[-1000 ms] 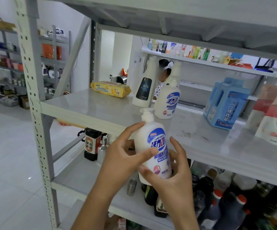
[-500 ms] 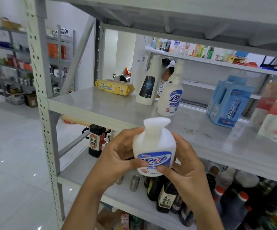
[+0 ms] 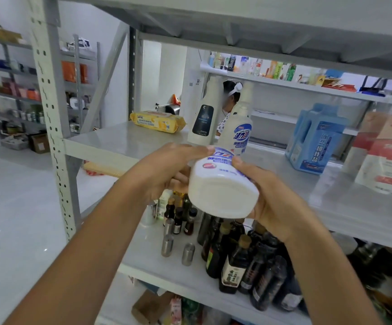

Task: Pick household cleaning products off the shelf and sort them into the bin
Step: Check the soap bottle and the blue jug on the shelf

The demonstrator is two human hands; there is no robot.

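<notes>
A white pump bottle (image 3: 223, 188) with a blue label lies tipped on its side in front of the shelf, its flat base facing me. My left hand (image 3: 166, 167) grips its left side, fingers laid over the top. My right hand (image 3: 272, 195) grips its right side and underside, thumb on the label. The pump head is hidden behind the bottle. On the grey shelf (image 3: 120, 141) stand a matching white bottle (image 3: 240, 130), a white bottle with a dark label (image 3: 203, 123), a yellow wipes pack (image 3: 157, 121) and a blue jug (image 3: 316, 139). No bin is in view.
A red-and-white box (image 3: 384, 156) sits at the shelf's right end. The lower shelf (image 3: 180, 277) holds several dark sauce bottles and steel shakers. A perforated upright post (image 3: 49, 113) stands at the left. A person stands beyond the shelf, behind the bottles. More racks line the far left wall.
Both hands have turned the pump bottle from upright, through tipped towards me, to lying with its base facing me, and lifted it slightly towards the shelf edge.
</notes>
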